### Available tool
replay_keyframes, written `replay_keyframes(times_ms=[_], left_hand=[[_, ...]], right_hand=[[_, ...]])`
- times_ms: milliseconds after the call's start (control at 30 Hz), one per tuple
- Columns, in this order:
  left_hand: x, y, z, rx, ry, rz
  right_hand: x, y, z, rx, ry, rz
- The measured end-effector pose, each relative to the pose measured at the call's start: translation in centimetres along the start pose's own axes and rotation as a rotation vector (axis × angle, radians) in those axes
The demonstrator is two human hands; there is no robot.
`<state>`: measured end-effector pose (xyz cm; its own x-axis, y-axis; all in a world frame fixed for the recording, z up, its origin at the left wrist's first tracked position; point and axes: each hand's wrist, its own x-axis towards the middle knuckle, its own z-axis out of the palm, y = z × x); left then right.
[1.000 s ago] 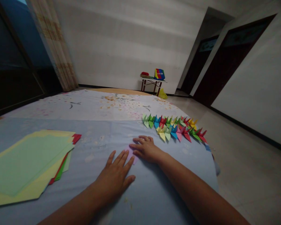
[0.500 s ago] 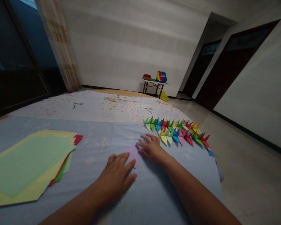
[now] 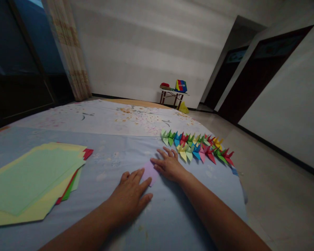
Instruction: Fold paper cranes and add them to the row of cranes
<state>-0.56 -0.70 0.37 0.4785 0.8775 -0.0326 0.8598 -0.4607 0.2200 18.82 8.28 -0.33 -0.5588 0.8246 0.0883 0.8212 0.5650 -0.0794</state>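
A small purple piece of paper (image 3: 149, 171) lies flat on the cloth-covered table between my hands, its sides partly hidden under my fingers. My left hand (image 3: 133, 191) rests palm down with spread fingers, the fingertips on the paper's left side. From the right, my right hand (image 3: 169, 164) touches the paper's upper right edge, fingers stretched apart. Just beyond that hand stand two rows of folded paper cranes (image 3: 196, 151) in green, blue, red, yellow and pink.
A stack of coloured paper sheets (image 3: 42, 177), pale green and yellow on top, lies at the left. The blue floral tablecloth (image 3: 107, 174) covers the near table. A small side table (image 3: 172, 93) by the wall bears a colourful box (image 3: 181, 86).
My right fingertips have shifted very slightly left along the paper. The view has tilted a little; otherwise both hands and the paper stay in place.
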Motion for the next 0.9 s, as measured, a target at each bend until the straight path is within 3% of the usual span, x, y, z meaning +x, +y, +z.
replay_keyframes(times_ms=[433,767,900], left_hand=[[-0.2,-0.7,-0.3,-0.021,-0.032,0.049],[-0.1,-0.5,-0.4,0.000,-0.011,0.049],[-0.2,-0.6,-0.3,-0.005,-0.002,0.055]], right_hand=[[-2.5,2.0,-0.8,-0.001,-0.024,-0.049],[-3.1,0.4,-2.0,-0.023,0.168,-0.089],[-3.4,0.1,-1.7,-0.021,0.054,-0.119]])
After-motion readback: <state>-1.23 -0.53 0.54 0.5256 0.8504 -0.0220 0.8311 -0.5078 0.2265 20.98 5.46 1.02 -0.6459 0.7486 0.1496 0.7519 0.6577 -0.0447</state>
